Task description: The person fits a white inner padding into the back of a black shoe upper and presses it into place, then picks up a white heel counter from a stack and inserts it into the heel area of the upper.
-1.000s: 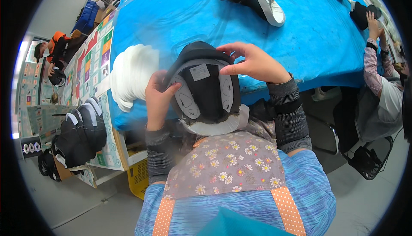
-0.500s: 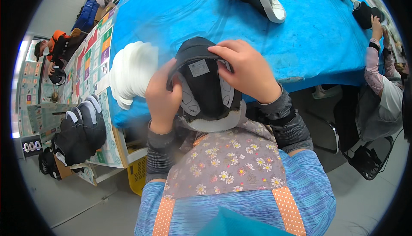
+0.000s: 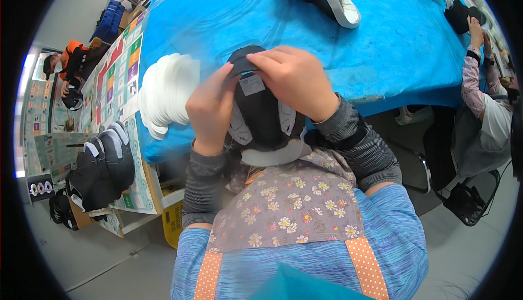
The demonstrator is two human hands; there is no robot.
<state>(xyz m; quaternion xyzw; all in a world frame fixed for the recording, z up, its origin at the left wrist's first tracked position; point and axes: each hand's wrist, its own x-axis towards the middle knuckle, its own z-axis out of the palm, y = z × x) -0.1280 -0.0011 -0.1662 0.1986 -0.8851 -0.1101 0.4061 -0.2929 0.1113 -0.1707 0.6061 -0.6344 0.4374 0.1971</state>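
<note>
Between my hands is a black shoe upper (image 3: 251, 117) with a pale label, grey padded panels on both inner sides and a white band at its near end. It rests against my apron. My left hand (image 3: 210, 114) pinches the left part of its far rim. My right hand (image 3: 297, 79) grips the same rim just to the right, thumb and fingers pressed together on the black fabric. The hands almost meet at the rim and hide part of it. Left of my left hand stands a stack of white, rounded flat pieces (image 3: 170, 93).
A blue sheet (image 3: 229, 16) covers the table. Another black upper with a white end (image 3: 332, 5) lies at the back. More black uppers (image 3: 106, 161) are stacked at left. Co-workers handle black pieces at far left (image 3: 72, 98) and right (image 3: 463, 16). A yellow crate (image 3: 173, 223) stands below.
My right hand has moved left along the rim toward my left hand. The far rim is now pinched and folded together, where it was spread wider before.
</note>
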